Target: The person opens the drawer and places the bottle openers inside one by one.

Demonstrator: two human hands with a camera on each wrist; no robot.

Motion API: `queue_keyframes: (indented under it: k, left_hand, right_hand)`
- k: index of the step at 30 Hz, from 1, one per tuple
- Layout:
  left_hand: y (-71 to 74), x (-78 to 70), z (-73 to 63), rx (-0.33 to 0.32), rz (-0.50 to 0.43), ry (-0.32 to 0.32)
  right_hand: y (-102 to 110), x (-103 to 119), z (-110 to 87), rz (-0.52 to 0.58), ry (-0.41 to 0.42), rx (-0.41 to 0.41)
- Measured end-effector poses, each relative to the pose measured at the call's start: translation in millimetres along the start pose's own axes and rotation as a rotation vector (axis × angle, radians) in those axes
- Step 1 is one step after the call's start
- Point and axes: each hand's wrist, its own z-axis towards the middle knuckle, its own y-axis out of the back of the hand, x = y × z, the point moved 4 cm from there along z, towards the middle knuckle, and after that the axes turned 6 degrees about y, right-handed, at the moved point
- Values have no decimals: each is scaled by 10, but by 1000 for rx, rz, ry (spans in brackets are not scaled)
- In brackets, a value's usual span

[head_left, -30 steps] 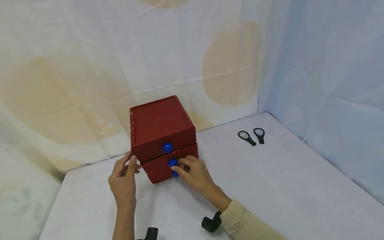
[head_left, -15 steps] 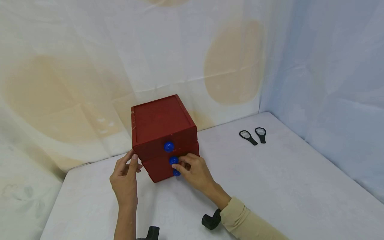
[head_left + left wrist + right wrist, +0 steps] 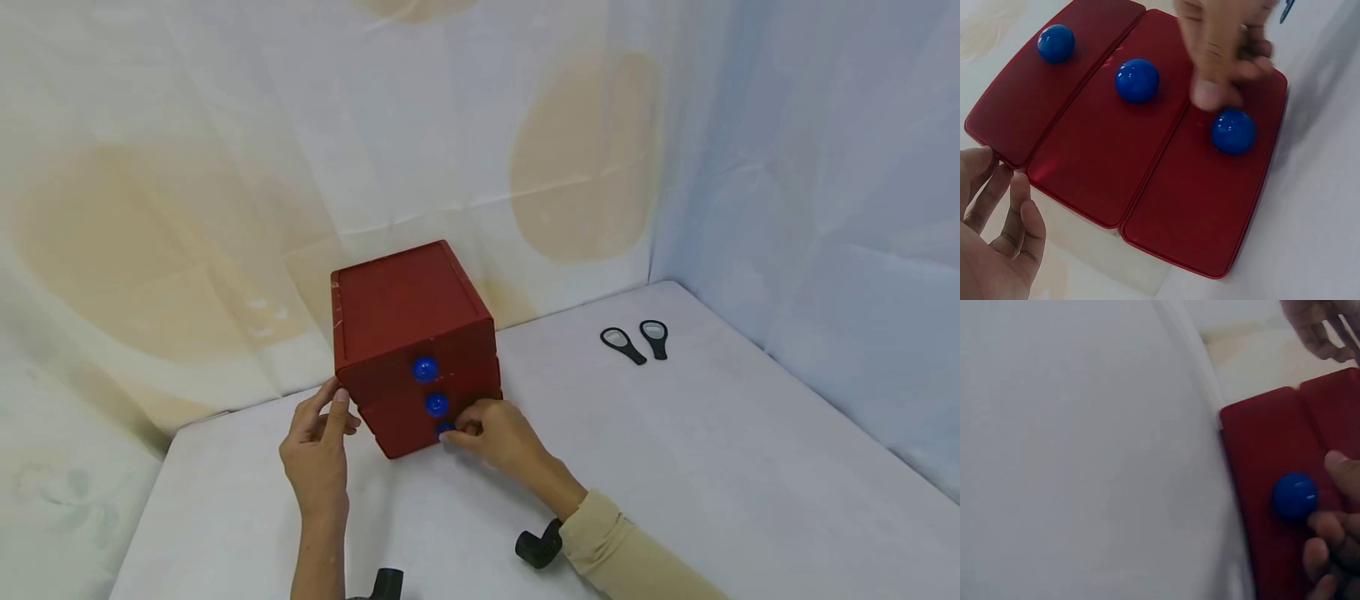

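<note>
A red cabinet with three drawers (image 3: pixel 408 308) stands on the table, its drawer fronts flush. Each front bears a round blue knob: the top knob (image 3: pixel 424 369), the middle knob (image 3: pixel 437 405) and the bottom knob (image 3: pixel 1233 132). With thumb and fingers apart, my right hand (image 3: pixel 506 437) is right at the bottom knob. In the right wrist view, its fingertips (image 3: pixel 1325 528) lie beside that knob (image 3: pixel 1295 497), not closed round it. Fingertips of my left hand (image 3: pixel 318 454) touch the cabinet's left edge near the top drawer; in the left wrist view this hand (image 3: pixel 997 231) is loosely bent.
Two small black-rimmed magnifying glasses, the left one (image 3: pixel 622 344) and the right one (image 3: pixel 655 338), lie on the white table (image 3: pixel 720 467) to the right. A patterned cloth (image 3: pixel 420 125) hangs behind. Black wrist gear (image 3: pixel 538 546) sits by the right sleeve.
My right hand has moved down from the middle knob to the bottom one. The gap line seen above the middle drawer no longer shows. My left hand stays at the cabinet's left edge.
</note>
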Motion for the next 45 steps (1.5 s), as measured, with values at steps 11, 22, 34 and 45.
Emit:
queue_keyframes:
  k: [11,22,34,45]
  left_hand:
    - [-16,12,28,7,-15,-18]
    - [13,22,-9,0,13,-1]
    - [27,44,13,-10,12,0]
    - [10,91,51,-10,-33,2]
  right_hand:
    - [-154,-82,-62,-7,-49,18]
    - [-173,-12,-312,52,-59,2]
    - [-157,65,-596,81,-85,5]
    - [-143,76,-782,91,-52,-3]
